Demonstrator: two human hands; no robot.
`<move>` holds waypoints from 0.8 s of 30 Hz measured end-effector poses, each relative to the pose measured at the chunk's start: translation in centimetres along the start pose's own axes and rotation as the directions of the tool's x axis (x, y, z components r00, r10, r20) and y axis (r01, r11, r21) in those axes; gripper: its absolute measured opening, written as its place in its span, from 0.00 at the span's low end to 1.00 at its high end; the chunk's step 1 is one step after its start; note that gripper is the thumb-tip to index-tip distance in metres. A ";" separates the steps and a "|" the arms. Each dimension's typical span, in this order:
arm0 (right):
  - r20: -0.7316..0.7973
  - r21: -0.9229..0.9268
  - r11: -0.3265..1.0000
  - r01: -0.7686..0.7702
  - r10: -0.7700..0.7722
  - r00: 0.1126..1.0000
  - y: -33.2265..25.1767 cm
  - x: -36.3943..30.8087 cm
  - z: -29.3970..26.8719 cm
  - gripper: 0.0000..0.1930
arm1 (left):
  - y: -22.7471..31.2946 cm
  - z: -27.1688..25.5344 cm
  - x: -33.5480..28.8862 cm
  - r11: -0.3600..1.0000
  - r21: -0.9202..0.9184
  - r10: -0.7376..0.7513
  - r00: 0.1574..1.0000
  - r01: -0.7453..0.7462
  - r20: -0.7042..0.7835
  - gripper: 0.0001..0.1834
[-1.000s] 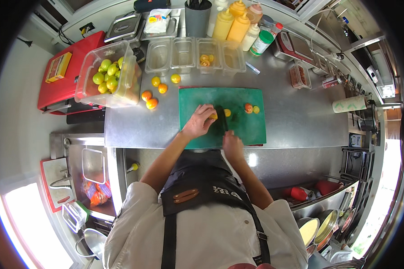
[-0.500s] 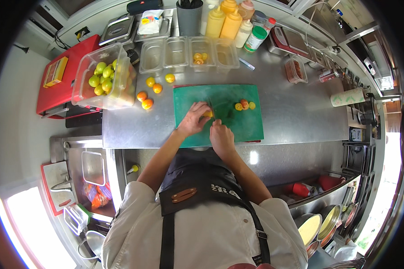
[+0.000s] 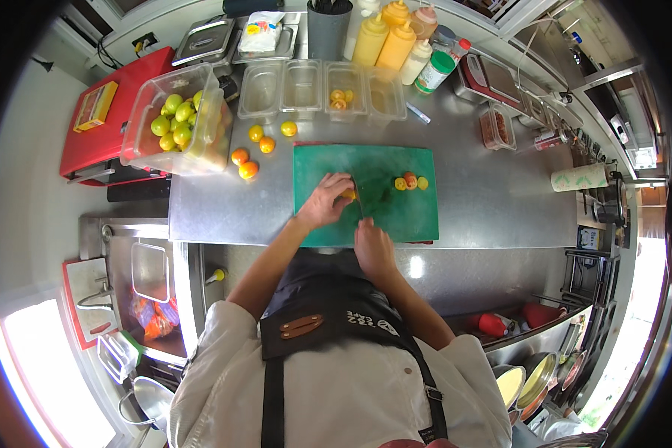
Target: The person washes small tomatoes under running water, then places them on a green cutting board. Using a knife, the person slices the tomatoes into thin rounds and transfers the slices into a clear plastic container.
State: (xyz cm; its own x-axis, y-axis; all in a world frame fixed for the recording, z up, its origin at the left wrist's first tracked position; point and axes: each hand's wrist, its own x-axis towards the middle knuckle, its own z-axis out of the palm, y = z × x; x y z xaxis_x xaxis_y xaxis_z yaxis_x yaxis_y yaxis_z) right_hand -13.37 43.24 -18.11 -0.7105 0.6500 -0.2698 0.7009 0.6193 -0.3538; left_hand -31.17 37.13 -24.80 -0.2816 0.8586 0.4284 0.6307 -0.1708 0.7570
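The green cutting board point(image 3: 328, 158) lies in front of me on the steel counter. My left hand point(image 3: 325, 201) is closed over a small orange-yellow citrus fruit point(image 3: 349, 193), its fingertips resting on top; most of the fruit is hidden. In my right hand point(image 3: 374, 245), near the board's front edge, is the handle of a knife point(image 3: 361, 198). Its blade points away from me, just right of the fruit. I cannot tell whether it has cut in. Toward the board's right side sit several cut citrus pieces point(image 3: 410, 180), yellow and orange, in a short row.
Several whole oranges point(image 3: 248, 170) lie left of the board. Beyond them stands a clear bin point(image 3: 136, 138) of green-yellow citrus. Clear containers point(image 3: 302, 86) line the back, one holding cut fruit point(image 3: 341, 98). Squeeze bottles point(image 3: 370, 39) and a marker point(image 3: 418, 113) are behind the board.
My right hand has drawn the knife back toward me, so more of the blade shows. The left hand stays on the fruit. The whole view has shifted slightly.
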 end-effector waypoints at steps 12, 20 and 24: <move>-0.030 -0.028 0.998 0.054 -0.055 0.998 1.7 -0.5 3.0 0.08 | 0.4 -0.4 0.2 0.998 -0.050 -0.039 0.999 0.038 -0.013 0.21; -0.143 -0.028 0.997 0.067 -0.070 0.987 1.0 3.1 1.8 0.14 | 0.0 -0.5 0.4 0.989 -0.124 -0.077 0.997 0.077 0.003 0.22; -0.116 -0.003 0.997 0.074 -0.074 0.991 1.0 2.1 1.5 0.13 | 0.3 -0.7 0.4 0.995 -0.088 -0.037 0.999 0.036 -0.014 0.22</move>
State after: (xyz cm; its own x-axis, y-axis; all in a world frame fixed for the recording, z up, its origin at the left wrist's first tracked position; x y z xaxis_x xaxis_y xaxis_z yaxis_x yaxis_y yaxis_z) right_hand -14.25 44.57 -20.41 -0.7483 0.6490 -0.1374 0.6465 0.6671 -0.3701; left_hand -31.55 37.11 -24.06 -0.3149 0.8574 0.4070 0.5544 -0.1819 0.8122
